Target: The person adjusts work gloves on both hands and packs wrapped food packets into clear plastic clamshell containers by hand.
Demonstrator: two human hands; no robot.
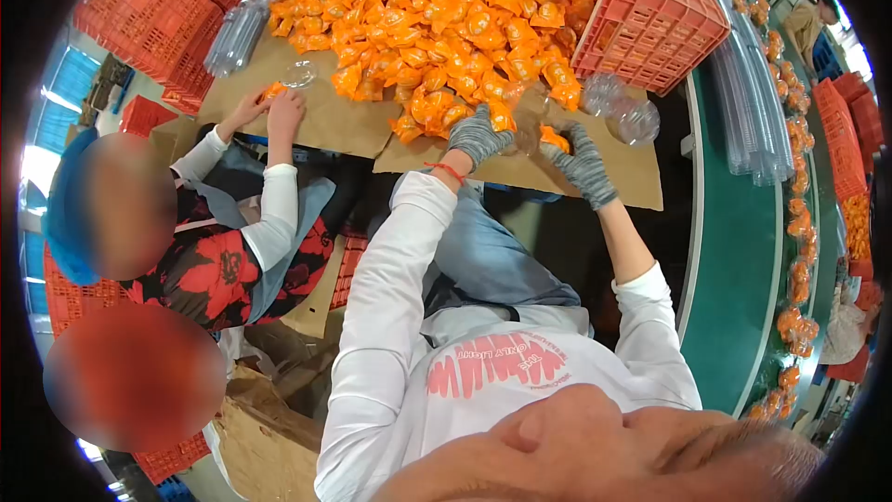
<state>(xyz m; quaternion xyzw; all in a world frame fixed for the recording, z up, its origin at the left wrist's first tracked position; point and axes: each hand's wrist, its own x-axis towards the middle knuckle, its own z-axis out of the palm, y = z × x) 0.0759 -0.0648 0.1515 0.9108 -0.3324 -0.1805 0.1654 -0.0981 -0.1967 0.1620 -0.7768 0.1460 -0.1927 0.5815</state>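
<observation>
My left hand point(480, 138), in a grey knitted glove, is at the near edge of a big heap of orange-wrapped packets point(437, 23). Its fingers are curled against one orange packet point(503, 118). My right hand point(583, 165), gloved alike, pinches another small orange packet point(555, 138) between thumb and fingers. Between the two hands stands a clear plastic container point(528, 126), partly blurred; whether my left fingers also touch it I cannot tell. More clear round containers point(637, 121) sit to the right on the brown cardboard point(613, 172).
A red crate point(650, 14) lies tipped beside the heap. Right of it runs a green conveyor point(734, 270) bearing clear plastic tubes point(748, 121) and filled orange packs point(799, 223). At left a co-worker's hands point(279, 112) handle a packet near stacked red crates point(149, 19).
</observation>
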